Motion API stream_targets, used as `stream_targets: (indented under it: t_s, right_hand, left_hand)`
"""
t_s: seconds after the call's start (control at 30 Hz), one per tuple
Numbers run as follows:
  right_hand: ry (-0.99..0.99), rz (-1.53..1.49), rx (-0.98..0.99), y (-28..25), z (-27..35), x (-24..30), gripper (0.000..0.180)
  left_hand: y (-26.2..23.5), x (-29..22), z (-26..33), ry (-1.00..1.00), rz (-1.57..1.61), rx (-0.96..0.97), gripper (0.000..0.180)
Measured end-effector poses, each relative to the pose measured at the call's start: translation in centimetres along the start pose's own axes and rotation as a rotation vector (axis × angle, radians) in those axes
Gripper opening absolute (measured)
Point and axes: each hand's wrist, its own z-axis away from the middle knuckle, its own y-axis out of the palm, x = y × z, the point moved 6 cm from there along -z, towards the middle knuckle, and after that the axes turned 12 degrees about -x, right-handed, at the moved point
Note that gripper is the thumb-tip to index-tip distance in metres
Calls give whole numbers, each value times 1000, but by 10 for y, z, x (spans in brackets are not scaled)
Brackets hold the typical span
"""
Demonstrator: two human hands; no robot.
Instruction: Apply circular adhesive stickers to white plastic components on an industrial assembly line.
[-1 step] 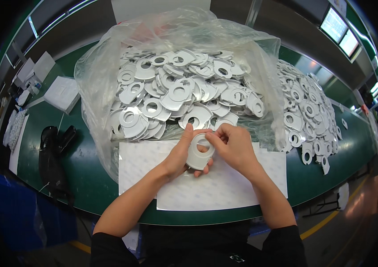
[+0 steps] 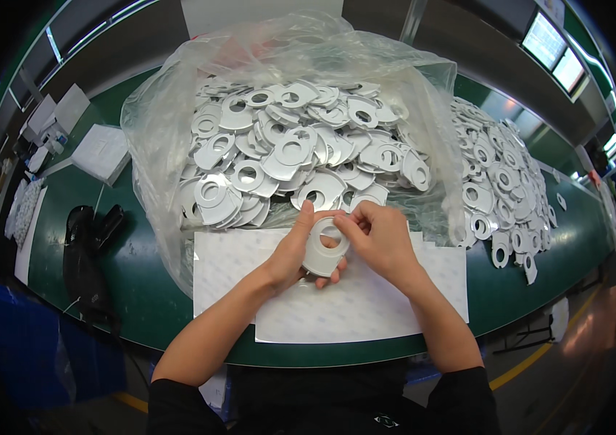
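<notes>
A white plastic part [image 2: 320, 262] with a round hole and a wider, curved lower end is held above the sheets. My left hand [image 2: 295, 250] grips it from the left, thumb along its edge and fingertips showing beneath it. At its upper right rim, my right hand [image 2: 380, 235] is closed in a pinch, thumb and forefinger against the part. Whether something small sits between those fingertips cannot be made out. Under both hands lie white paper sheets [image 2: 351, 315] with faint rows of marks.
Behind the sheets, a clear plastic bag [image 2: 156, 145] holds a heap of similar white parts [image 2: 290, 148]. More parts [image 2: 504, 177] are piled loose at the right on the green table [image 2: 156, 319]. A black corded tool [image 2: 83, 261] and a white box [image 2: 101, 152] stand at left.
</notes>
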Motion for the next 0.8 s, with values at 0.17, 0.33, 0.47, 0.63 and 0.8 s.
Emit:
stream_targets:
  t_s: [0.17, 0.33, 0.47, 0.63, 0.8]
  right_hand:
    - [-30, -2, -62, 3, 0, 0, 33]
    - [300, -456, 65, 5, -6, -17, 42]
    - [415, -453, 211, 5, -7, -19, 32]
    - [277, -356, 421, -6, -10, -21, 19]
    - [340, -899, -254, -83, -42, -54, 17]
  left_hand:
    - [-3, -1, 1, -29, 49, -54, 81]
    - [-2, -3, 1, -6, 70, -22, 82]
    - [-7, -2, 0, -6, 101, -21, 81]
    - [4, -7, 8, 28, 222, 39, 74]
    - [-25, -41, 15, 365, 27, -174, 56]
